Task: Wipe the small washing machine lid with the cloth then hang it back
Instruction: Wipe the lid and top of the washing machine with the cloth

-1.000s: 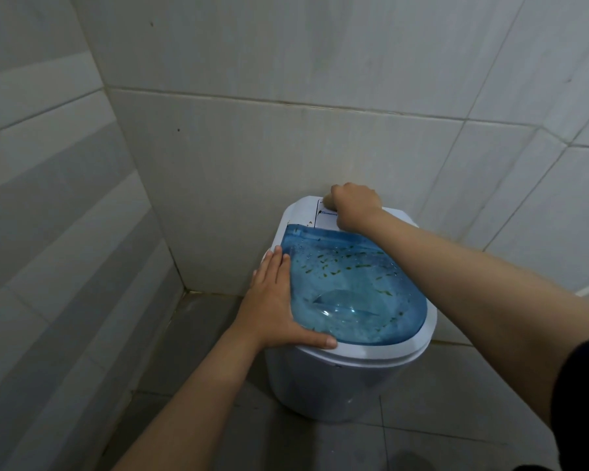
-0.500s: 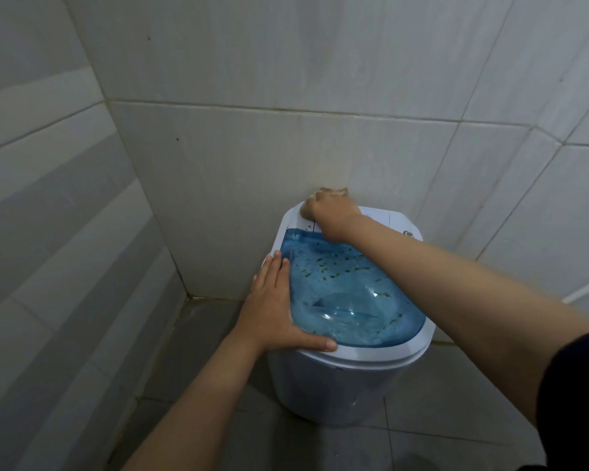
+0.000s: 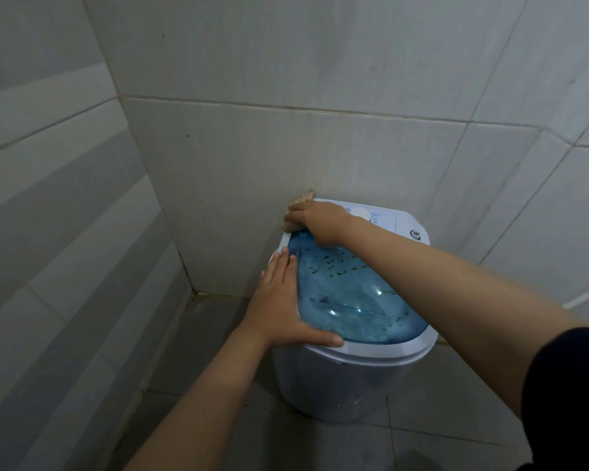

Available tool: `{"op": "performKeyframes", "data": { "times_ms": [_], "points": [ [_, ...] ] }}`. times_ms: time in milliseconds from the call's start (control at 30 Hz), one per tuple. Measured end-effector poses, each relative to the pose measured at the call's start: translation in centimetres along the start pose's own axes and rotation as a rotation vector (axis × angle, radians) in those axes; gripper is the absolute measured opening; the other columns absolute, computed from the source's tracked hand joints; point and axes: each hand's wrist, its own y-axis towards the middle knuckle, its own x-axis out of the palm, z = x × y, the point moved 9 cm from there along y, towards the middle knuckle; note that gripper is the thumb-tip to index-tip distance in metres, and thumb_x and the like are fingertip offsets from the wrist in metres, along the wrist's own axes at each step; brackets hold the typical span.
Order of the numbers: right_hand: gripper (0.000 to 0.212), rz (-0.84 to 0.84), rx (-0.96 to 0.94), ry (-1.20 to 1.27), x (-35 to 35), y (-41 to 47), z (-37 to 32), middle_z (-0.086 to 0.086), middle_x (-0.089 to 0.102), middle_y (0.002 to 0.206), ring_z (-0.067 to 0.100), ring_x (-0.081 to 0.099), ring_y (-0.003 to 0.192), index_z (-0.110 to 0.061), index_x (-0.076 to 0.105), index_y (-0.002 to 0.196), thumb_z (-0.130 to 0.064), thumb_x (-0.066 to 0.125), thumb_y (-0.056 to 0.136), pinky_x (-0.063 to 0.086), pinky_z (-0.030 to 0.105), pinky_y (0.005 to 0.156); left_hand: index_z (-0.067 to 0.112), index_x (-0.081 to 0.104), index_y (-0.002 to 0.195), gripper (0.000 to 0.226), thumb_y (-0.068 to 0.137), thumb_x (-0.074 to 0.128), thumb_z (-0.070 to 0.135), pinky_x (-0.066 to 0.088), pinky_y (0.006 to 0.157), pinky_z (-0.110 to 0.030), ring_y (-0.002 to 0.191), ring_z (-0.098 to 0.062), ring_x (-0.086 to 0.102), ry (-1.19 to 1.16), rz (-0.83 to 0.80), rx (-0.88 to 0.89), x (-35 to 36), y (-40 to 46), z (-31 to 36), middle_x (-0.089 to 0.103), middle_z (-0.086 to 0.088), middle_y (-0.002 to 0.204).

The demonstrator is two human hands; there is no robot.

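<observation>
One washing machine, one lid, one cloth and two hands are showing. The lid is a translucent blue plastic dome, oval, speckled with small dark green flecks and set inside a white rim. It is lying closed and flat on top of the machine, its long axis running from the front edge nearest the person back toward the tiled wall, its narrower end pointing at that wall.

The cloth is a small, crumpled, tan-brown wad sitting at the back left corner of the lid, touching the machine's white top and lying just beside the wall. The right hand is covering most of it, fingers curled down over it and pressing it to the machine; only its upper tip and left edge are peeking out.

The left hand is lying flat along the lid's left edge, fingers straight and together pointing toward the wall, thumb spread along the front rim, holding nothing.

Behind the lid, to the right of the cloth, a white control panel with a round knob is showing. The machine is standing on a grey tiled floor, in a corner where a striped side wall is meeting the wall behind.
</observation>
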Motion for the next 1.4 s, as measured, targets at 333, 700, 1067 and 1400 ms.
{"op": "performKeyframes", "data": {
  "times_ms": [333,700,1067,1400],
  "points": [
    [0.065,0.055,0.038,0.084,-0.8,-2.9,0.0,-0.003,0.032,0.154,0.023,0.043,0.133,-0.022,0.041,0.14,0.005,0.049,0.081,0.045,0.034,0.092,0.011,-0.012,0.15,0.155,0.037,0.067,0.084,0.001,0.12,-0.043,0.144,-0.014,-0.021,0.006,-0.007,-0.003,0.0,-0.1,-0.2,-0.022,-0.001,0.158],
    [0.056,-0.018,0.092,0.077,-0.4,-5.8,1.8,0.001,0.051,0.136,0.024,0.049,0.124,-0.019,0.049,0.131,0.001,0.056,0.078,0.043,0.035,0.095,0.011,-0.013,0.149,0.153,0.041,0.071,0.08,0.0,0.12,-0.045,0.144,-0.015,-0.021,0.016,-0.034,-0.022,-0.1,-0.3,0.0,-0.021,-0.002,0.158],
    [0.033,-0.029,0.245,-0.008,-5.8,-4.4,3.7,0.008,0.06,0.12,0.03,0.057,0.108,-0.017,0.06,0.118,-0.016,0.054,0.085,0.043,0.035,0.076,0.011,-0.014,0.149,0.155,0.039,0.065,0.086,-0.004,0.119,-0.043,0.144,-0.017,-0.022,0.04,-0.022,0.003,0.0,-0.1,0.0,-0.022,-0.003,0.158],
    [0.042,0.053,0.334,-0.156,-0.7,-1.6,4.3,0.016,0.048,0.132,0.037,0.054,0.117,-0.01,0.052,0.127,0.003,0.049,0.087,0.05,0.042,0.091,0.013,-0.014,0.149,0.155,0.037,0.066,0.085,-0.001,0.12,-0.045,0.143,-0.014,-0.023,0.015,-0.006,0.011,0.1,0.2,-0.2,-0.023,0.0,0.158]
  ]
}}
